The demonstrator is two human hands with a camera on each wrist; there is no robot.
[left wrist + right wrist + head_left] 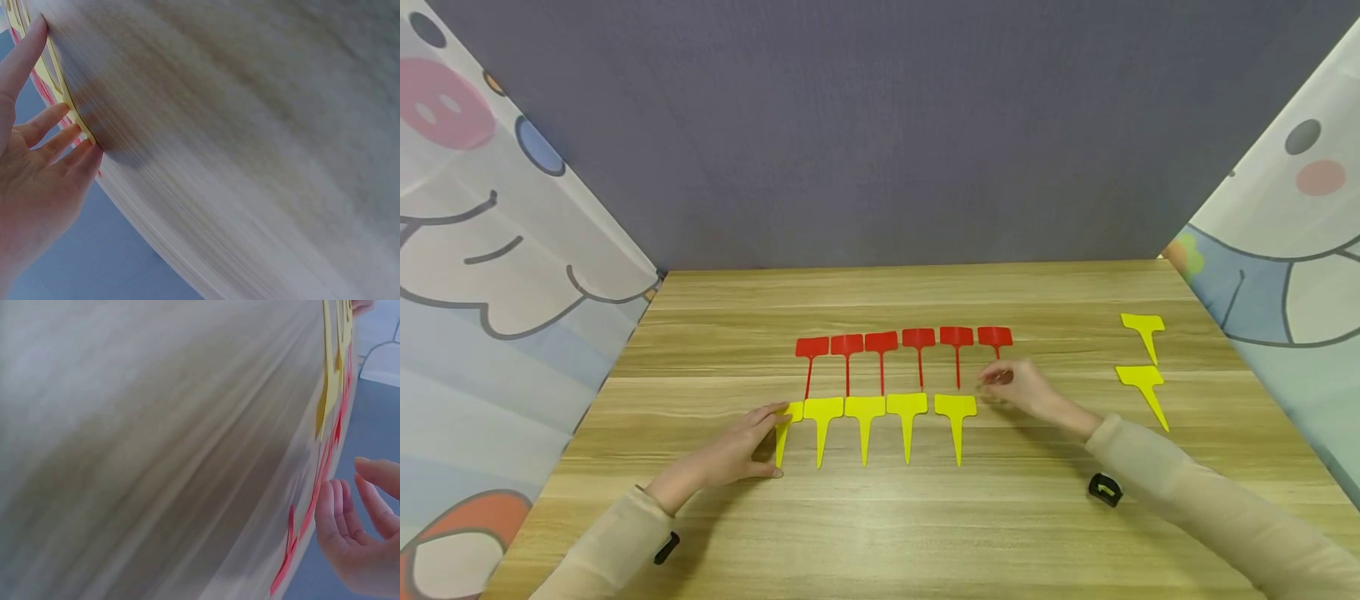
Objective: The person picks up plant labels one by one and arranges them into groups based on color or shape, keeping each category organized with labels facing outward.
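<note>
Several yellow T-shaped plant labels lie in a row, one of them a yellow plant label (823, 408) near its left end. My left hand (733, 454) touches the leftmost yellow label (783, 432), fingers on its head and thumb by its pointed end; the left wrist view shows the hand (47, 162) spread along it. Behind this row runs a line of several red plant labels (882, 342) with thin stems. Over the lower stem of the rightmost red label (995, 336), my right hand (1018, 390) hovers with loosely bent fingers. In the right wrist view, the hand (359, 525) holds nothing.
Two more yellow labels, an upper one (1144, 329) and a lower one (1144, 379), lie at the table's right side. A grey panel (880, 133) stands behind the wooden table (880, 533). Printed cartoon curtains (1300, 250) flank both sides.
</note>
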